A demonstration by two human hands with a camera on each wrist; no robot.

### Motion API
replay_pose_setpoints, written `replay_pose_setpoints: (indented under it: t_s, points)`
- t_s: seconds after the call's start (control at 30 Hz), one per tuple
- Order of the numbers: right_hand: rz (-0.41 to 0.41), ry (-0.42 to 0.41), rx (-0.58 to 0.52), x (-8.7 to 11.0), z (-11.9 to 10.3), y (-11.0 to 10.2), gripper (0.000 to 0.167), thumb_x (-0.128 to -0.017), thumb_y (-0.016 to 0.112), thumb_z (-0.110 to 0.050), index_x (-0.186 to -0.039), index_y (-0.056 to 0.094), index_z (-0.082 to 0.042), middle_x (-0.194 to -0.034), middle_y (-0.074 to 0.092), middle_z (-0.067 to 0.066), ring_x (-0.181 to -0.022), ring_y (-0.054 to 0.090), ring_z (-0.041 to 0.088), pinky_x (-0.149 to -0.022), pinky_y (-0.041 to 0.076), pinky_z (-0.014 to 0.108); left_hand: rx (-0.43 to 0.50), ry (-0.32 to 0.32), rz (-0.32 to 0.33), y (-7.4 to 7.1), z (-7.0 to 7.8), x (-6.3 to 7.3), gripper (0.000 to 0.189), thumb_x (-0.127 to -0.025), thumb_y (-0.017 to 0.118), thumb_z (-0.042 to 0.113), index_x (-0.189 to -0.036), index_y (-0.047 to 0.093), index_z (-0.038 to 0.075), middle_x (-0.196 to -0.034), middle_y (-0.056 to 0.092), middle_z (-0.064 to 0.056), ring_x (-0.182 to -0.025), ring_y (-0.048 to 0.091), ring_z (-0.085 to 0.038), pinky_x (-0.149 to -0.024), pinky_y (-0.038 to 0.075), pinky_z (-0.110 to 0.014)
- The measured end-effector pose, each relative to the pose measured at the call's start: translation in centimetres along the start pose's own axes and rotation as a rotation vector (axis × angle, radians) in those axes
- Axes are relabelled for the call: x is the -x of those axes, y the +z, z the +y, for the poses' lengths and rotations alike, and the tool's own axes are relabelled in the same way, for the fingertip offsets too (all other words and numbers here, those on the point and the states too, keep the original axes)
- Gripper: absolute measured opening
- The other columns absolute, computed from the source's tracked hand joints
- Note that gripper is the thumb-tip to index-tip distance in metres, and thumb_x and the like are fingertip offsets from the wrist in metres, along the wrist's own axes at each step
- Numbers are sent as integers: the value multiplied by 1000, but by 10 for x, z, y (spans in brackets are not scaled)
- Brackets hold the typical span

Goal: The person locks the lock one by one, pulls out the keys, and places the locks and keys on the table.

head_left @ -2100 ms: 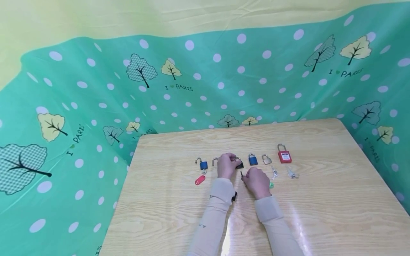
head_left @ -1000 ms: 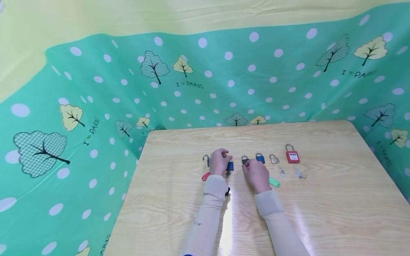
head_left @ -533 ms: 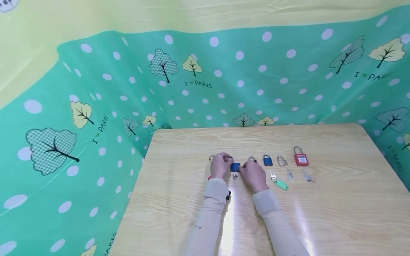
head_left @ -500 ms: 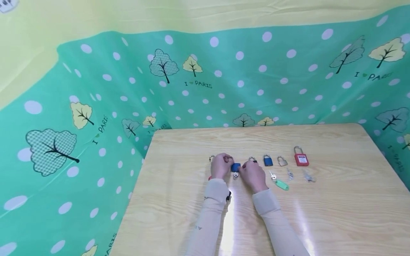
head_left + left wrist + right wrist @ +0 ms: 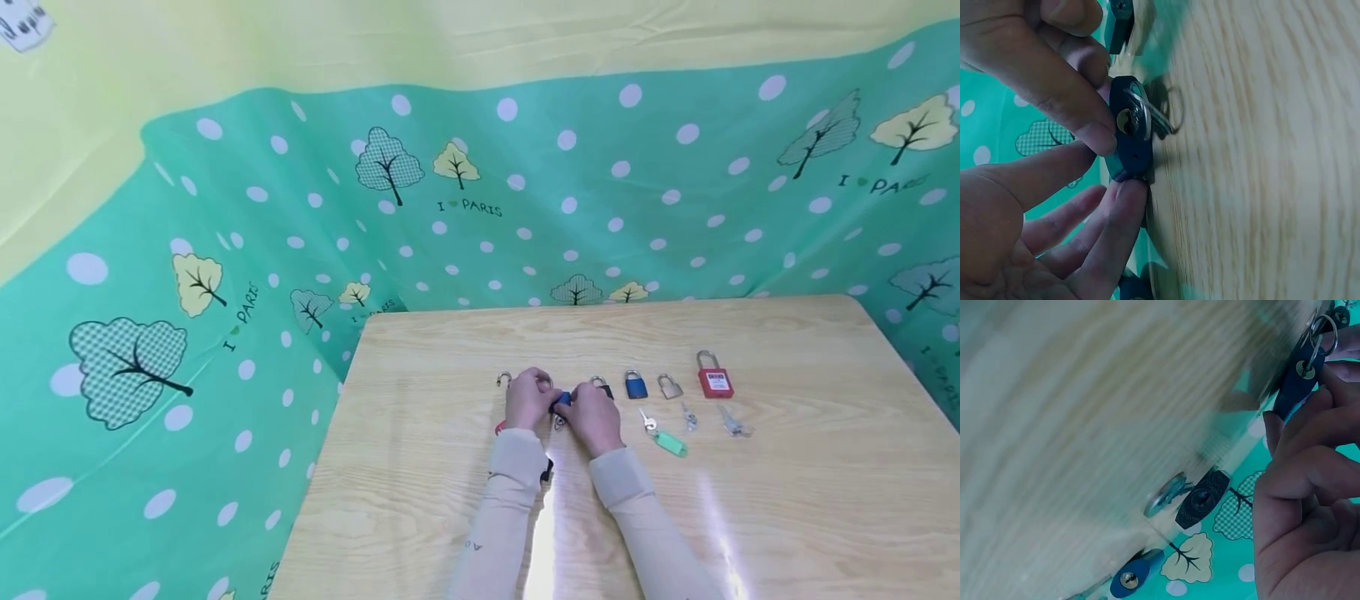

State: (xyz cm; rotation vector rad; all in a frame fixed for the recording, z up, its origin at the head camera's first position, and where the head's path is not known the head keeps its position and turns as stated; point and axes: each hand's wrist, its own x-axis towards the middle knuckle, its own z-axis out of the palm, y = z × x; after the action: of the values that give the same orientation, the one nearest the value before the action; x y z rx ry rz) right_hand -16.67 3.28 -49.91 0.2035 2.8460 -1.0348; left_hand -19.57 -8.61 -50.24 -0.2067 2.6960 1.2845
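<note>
I work left to right, with the clock centred on the held lock in the head view. Toward ten o'clock an open shackle [image 5: 504,379] shows past the left hand, and at eight a red tag [image 5: 500,427] peeks out; a careless outward swing could knock either one. At nine, the left grip [image 5: 527,402] pinches the blue padlock [image 5: 562,402], which sits between both hands, just above the desk [image 5: 405,467] or touching it; I can't tell which. Fingertips crowd its edges, so a lopsided push could twist it free. Its shackle is partly hidden, and I can't judge whether it is seated; pressing it misaligned would likely bind it. A key [image 5: 1315,356] appears to stand in the keyway, its key ring [image 5: 558,423] toward six; if that ring snags, I'd expect the key to wrench sideways. Between three and four, the right grip [image 5: 595,414] pinches the same lock. The black padlock [image 5: 603,387] lies at two, close by that hand, so a stray knuckle could shove it. Toward four, a wide sweep might scatter the green tag [image 5: 671,444].
</note>
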Motion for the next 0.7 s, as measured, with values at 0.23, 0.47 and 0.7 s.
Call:
replay_pose_setpoints:
  t_s: [0.23,0.47,0.7]
  points:
    - [-53,35,-46,0,2,-2,43,-82,81,-28,-55,51,-13,-52,49,-2,-50,44,15,-45,30,27,-5,-13,-6,1,0,0,47,-82,81,21,-124,64,6,-85,71,-2,-76,65,-12,-72,55,-27]
    - [-104,29,-57,2,3,-8,51,-80,83,-28,-49,45,-15,-46,38,-6,-45,36,9,-43,26,23,36,4,-28,0,-2,3,51,-81,82,23,-125,62,6,-89,72,-3,-79,67,-12,-73,56,-27]
    - [-138,-1,-20,4,5,-4,38,-85,79,-27,-64,52,-10,-58,48,0,-52,45,14,-46,32,25,63,47,-30,-2,-4,4,37,-87,77,20,-120,66,8,-92,74,-5,-80,69,-15,-71,56,-27]
